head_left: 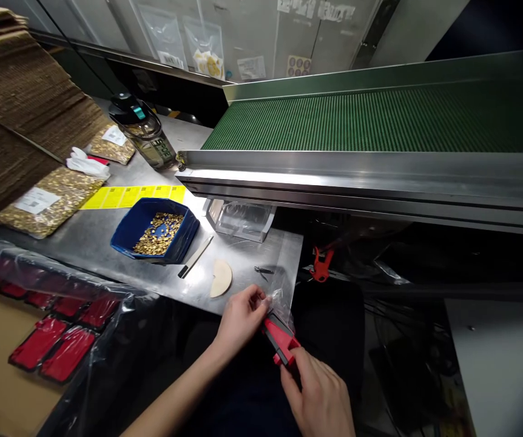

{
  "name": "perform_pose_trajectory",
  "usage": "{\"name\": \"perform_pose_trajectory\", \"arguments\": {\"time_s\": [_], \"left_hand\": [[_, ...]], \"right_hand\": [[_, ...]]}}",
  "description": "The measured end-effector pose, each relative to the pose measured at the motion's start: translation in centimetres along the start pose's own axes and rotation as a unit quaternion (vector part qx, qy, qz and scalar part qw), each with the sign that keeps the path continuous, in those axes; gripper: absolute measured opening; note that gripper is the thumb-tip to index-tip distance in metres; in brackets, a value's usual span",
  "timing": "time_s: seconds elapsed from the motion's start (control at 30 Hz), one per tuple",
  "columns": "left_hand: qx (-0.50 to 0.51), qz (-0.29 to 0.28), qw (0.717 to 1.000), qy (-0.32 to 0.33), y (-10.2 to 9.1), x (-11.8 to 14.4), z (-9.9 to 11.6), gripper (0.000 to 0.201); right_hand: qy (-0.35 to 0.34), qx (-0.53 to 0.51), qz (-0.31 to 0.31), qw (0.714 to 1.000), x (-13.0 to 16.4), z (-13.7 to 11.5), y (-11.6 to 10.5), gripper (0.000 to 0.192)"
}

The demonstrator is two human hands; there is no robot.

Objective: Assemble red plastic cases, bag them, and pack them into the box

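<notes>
A red-and-black plastic part [280, 337] is held just off the table's front corner. My right hand [320, 391] is closed on its lower end, thumb and fingers on either side. At its upper end, my left hand [243, 315] pinches a crumpled clear plastic bag [282, 303]. The bag lies against the part, and I cannot tell whether it encloses it. Close by on the metal table [243, 255] are a small nail clipper [264, 270], a cream half-round pad [221, 278] and a black-and-silver pen-like tool [195, 257].
A blue bin [122, 237] holds small brass-coloured pieces. Behind it are a yellow label strip [129, 195], bags of brass pieces [59, 188] and a bottle [147, 133]. The green conveyor [334, 121] runs right. Red-and-black parts [68, 352] lie in a lined box at left.
</notes>
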State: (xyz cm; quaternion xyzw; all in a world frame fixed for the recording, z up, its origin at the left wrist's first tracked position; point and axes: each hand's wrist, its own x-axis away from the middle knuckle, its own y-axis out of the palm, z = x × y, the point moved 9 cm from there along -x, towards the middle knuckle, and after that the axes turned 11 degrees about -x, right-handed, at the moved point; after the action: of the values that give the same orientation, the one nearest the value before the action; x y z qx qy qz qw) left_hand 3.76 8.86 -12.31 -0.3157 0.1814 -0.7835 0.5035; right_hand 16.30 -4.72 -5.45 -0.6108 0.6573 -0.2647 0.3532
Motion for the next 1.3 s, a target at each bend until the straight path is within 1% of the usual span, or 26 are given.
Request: {"name": "perform_pose_trajectory", "arguments": {"time_s": [0.1,0.17,0.23,0.3,0.37,0.43,0.5,0.53,0.63,0.7,0.73,0.8,0.87,0.93,1.0,1.1,1.23,1.3], "left_hand": [[-0.021,0.008,0.998,0.051,-0.3,0.7,1.9,0.016],[-0.035,0.014,0.996,0.083,-0.4,1.4,2.9,0.014],[-0.050,0.026,0.992,0.114,-0.6,2.1,3.6,0.014],[-0.064,0.037,0.987,0.143,-0.8,2.8,4.0,0.012],[-0.073,0.037,0.982,0.171,-0.6,3.4,4.3,0.011],[-0.077,0.029,0.977,0.196,-0.1,4.0,4.9,0.011],[-0.074,0.029,0.971,0.225,0.3,4.6,5.7,0.011],[-0.070,0.036,0.967,0.243,0.5,5.0,6.3,0.012],[-0.058,0.065,0.950,0.301,0.5,6.0,8.3,0.015],[-0.054,0.058,0.942,0.327,0.9,6.6,9.5,0.018],[-0.050,0.047,0.939,0.336,1.2,6.9,10.0,0.019],[-0.038,0.024,0.939,0.342,1.6,7.3,10.5,0.019],[-0.048,0.014,0.946,0.321,1.8,7.3,10.5,0.017],[-0.099,0.015,0.955,0.281,2.1,7.0,9.8,0.016],[-0.167,0.009,0.954,0.247,2.4,6.7,9.0,0.017],[-0.225,-0.029,0.947,0.226,3.3,6.4,8.2,0.016],[-0.231,-0.076,0.947,0.211,4.1,6.6,8.1,0.018],[-0.179,-0.105,0.954,0.215,4.5,7.2,8.6,0.017]], "right_hand": [[-0.004,0.015,-0.009,1.000,0.2,-0.2,0.2,0.030],[0.016,0.008,-0.006,1.000,0.4,0.2,-0.1,0.031],[0.068,-0.012,-0.001,0.998,0.8,1.4,-0.4,0.027],[0.161,-0.057,0.010,0.985,1.5,3.5,-0.8,0.024],[0.265,-0.142,0.012,0.954,2.2,5.6,-0.9,0.025],[0.333,-0.254,-0.002,0.908,2.5,6.8,-0.4,0.029],[0.347,-0.356,-0.023,0.867,2.1,6.9,0.3,0.031],[0.342,-0.392,-0.034,0.853,1.8,6.9,0.5,0.031],[0.328,-0.448,-0.084,0.828,1.2,6.4,1.5,0.025],[0.331,-0.479,-0.112,0.805,1.1,6.2,2.3,0.022],[0.338,-0.500,-0.114,0.789,1.2,6.2,2.6,0.023],[0.353,-0.541,-0.083,0.759,1.2,6.5,2.9,0.027],[0.365,-0.563,-0.027,0.741,1.3,7.0,2.7,0.031],[0.371,-0.570,0.026,0.732,1.6,7.6,2.5,0.035],[0.378,-0.573,0.064,0.724,2.0,7.9,2.5,0.035],[0.386,-0.575,0.104,0.714,2.6,8.4,2.6,0.035],[0.388,-0.583,0.147,0.699,3.2,8.5,2.6,0.034],[0.389,-0.586,0.164,0.691,3.4,8.5,2.5,0.034]]}}
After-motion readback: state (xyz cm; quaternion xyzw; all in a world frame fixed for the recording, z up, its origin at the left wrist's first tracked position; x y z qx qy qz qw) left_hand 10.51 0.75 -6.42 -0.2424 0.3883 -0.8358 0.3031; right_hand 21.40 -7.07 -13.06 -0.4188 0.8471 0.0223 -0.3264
